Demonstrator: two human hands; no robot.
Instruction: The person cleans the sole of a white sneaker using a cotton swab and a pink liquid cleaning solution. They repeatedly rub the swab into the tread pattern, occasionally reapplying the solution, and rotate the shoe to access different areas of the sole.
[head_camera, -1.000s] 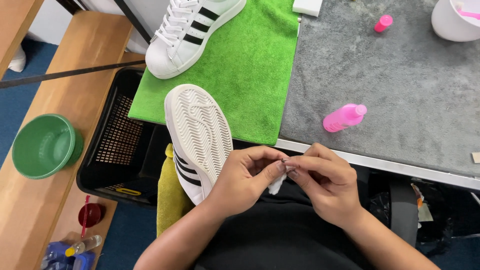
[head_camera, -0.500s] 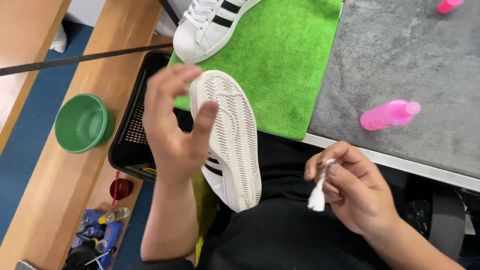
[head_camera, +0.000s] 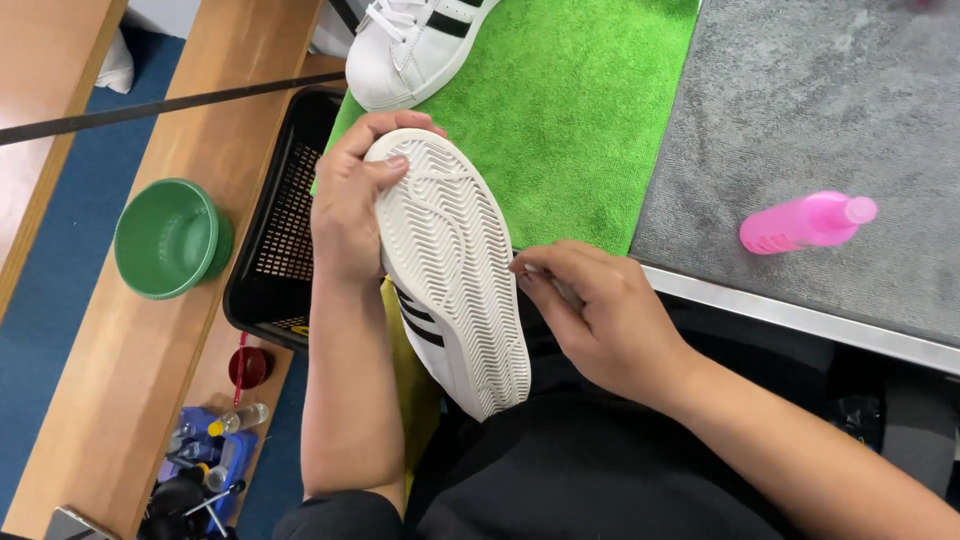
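A white sneaker with black stripes lies sole-up across my lap, its ridged sole facing me. My left hand grips its toe end from the left, thumb on the sole. My right hand has its fingers pinched together at the sole's right edge; the small white wad it held earlier is hidden under the fingers. A second matching sneaker stands upright on the green towel beyond.
A pink bottle lies on the grey mat on the table to the right. A black crate sits left of my knee. On the wooden bench stands a green bowl, with small bottles below.
My left hand went from the white wad, through the air, onto the sneaker's toe. My right hand carried the wad to the sole's right edge. The camera shifted left.
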